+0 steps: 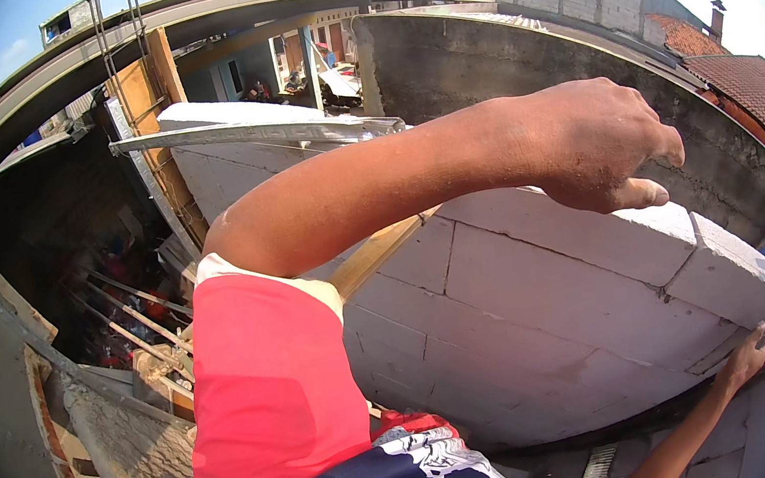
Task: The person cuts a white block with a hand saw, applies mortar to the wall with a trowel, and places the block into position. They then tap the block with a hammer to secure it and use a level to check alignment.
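My left arm, in a red sleeve, reaches across the view to the right. My left hand (601,145) is over the top of a wall of white lightweight blocks (531,306). Its thumb and forefinger are apart with nothing seen between them; the other fingers are partly hidden. Low on the right, my right hand (744,357) has its fingers stretched up against the lower corner of the white end block (729,271). Its fingertips look grey. A narrow joint separates that block from the long block (589,233) beside it.
A metal channel bar (258,134) lies across the wall's far left top, near an upright wooden board (167,65). A wooden strip (385,253) slants behind my arm. Beyond stands a grey rendered wall (474,57). At left, a dark drop holds poles and debris (132,316).
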